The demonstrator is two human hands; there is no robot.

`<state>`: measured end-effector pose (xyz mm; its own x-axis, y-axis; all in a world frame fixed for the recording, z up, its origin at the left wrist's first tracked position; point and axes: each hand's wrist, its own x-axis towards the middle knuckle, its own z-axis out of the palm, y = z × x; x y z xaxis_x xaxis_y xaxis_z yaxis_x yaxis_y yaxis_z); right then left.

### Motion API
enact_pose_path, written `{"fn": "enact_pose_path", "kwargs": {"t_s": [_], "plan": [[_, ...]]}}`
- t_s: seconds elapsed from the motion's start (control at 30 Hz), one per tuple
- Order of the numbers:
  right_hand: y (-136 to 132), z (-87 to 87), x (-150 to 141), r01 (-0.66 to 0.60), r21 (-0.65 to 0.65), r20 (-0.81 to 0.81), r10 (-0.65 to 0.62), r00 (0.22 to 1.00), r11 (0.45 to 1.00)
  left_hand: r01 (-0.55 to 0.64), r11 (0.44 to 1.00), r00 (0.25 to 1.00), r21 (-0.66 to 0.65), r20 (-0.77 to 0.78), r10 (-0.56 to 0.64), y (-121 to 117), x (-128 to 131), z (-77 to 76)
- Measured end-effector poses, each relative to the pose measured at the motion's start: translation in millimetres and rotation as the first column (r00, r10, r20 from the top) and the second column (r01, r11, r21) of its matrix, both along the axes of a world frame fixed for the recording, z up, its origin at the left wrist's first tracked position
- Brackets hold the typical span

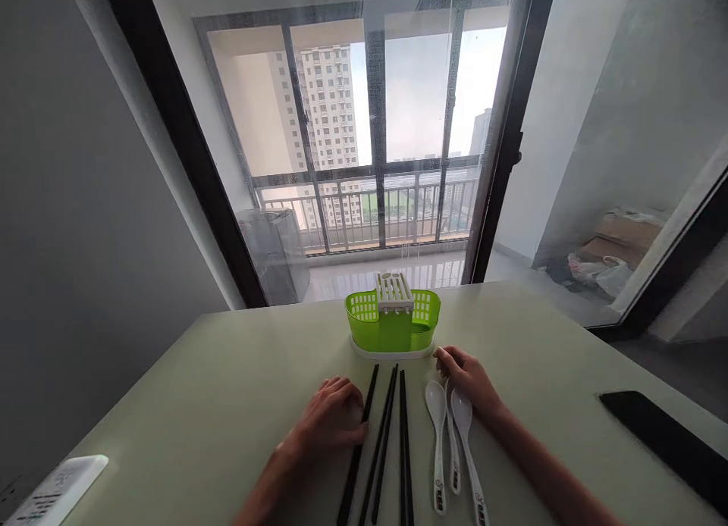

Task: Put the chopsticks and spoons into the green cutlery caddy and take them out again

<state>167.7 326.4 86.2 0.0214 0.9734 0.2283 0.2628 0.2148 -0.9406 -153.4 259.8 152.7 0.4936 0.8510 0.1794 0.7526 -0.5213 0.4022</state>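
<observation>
Several black chopsticks point(403, 443) lie lengthwise on the table in loose groups. My left hand point(333, 416) rests beside the leftmost chopsticks point(353, 465), its fingers loosely bent and its thumb apart, lying across them. To the right, white spoons point(436, 416) with small printed marks on their handles lie side by side. My right hand point(463, 374) rests just beyond the spoon bowls, partly over one of them, with its fingers curled in and nothing visible in them. Behind both hands stands a green utensil basket point(392, 333) with a white slotted rack point(393, 291) on top.
The pale table point(273, 359) reaches back to a glass door. A black flat object point(665, 431) lies at the right edge, and a white object point(65, 488) with dark print at the left. Beyond the glass are a grey cabinet point(276, 245) and cardboard boxes point(631, 234).
</observation>
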Motion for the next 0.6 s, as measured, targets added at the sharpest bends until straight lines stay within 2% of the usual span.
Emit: {"fn": "enact_pose_path", "kwargs": {"t_s": [0.17,0.33,0.6], "plan": [[1.7,-2.8,1.4,-0.005,0.0,0.002,0.005,1.0,1.0,0.013,1.0,1.0,-0.017,-0.022,-0.013,4.6,-8.9,4.1],[2.9,-5.0,1.8,-0.012,-0.005,-0.001,0.012,1.0,1.0,-0.1,0.995,0.994,0.011,-0.038,0.1,6.8,-20.9,7.8],[3.6,-4.9,1.8,-0.011,-0.006,0.0,0.011,1.0,1.0,-0.182,0.979,0.976,0.091,-0.105,0.191,15.8,-28.0,5.4]]}}
